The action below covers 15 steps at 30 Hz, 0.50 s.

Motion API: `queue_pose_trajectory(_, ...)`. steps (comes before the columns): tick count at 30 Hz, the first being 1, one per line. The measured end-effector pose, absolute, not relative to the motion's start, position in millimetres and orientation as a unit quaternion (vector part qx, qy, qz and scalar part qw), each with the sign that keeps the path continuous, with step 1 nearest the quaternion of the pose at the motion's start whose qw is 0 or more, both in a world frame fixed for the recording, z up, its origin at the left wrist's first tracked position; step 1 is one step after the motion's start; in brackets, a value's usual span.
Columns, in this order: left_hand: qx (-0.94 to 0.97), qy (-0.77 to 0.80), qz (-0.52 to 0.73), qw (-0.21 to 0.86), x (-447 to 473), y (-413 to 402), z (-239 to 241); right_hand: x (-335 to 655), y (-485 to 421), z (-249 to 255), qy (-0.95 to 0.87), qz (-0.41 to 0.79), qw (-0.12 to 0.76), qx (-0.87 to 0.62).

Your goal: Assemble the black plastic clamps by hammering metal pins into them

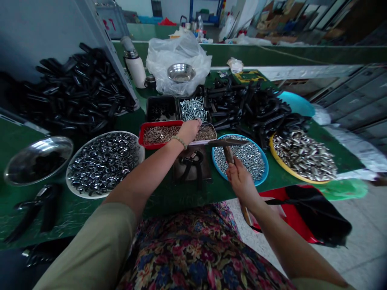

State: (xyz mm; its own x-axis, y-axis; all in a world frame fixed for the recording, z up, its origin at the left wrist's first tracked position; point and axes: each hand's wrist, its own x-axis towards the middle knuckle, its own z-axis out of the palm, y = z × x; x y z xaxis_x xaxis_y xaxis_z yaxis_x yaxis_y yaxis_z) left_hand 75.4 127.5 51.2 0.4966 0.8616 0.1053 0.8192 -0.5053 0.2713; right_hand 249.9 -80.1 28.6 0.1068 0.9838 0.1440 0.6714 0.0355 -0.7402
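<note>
My right hand (pixel 242 181) grips the wooden handle of a hammer (pixel 229 145), whose dark head is above the blue-rimmed tray of nuts (pixel 256 167). My left hand (pixel 190 131), with a beaded bracelet, reaches over the small-parts trays, its fingers pinched together at the near edge of the black tray of bolts (pixel 192 108). What the fingers hold, if anything, is hidden. Under that wrist are a red tray of small rivets or pins (pixel 160 135) and a white tray of small parts (pixel 208 131). Pruning shears (pixel 193 161) with black handles lie on a metal plate (pixel 178 175) between my arms.
Left: a white tray of shiny curved metal pieces (pixel 104 165), a steel bowl (pixel 39 161), other pruning shears (pixel 39 207) and heaped black handles (pixel 78 88). Right: piled black parts (pixel 250 104) and a yellow tray of metal pieces (pixel 305 157). Behind: a thermos (pixel 134 66) and a steel dish (pixel 181 72).
</note>
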Motion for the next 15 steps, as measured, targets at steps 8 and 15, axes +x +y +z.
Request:
queue_pose_trajectory(8,0.774,0.422,0.285,0.376,23.7,27.8,33.1,251.1,-85.5,15.1,-0.586,0.264,0.387,-0.662)
queue_pose_trajectory(15,0.845,0.453,0.209,0.196,30.7,6.4,4.7,246.8,-84.1,15.6,-0.592,0.275,0.395,-0.646)
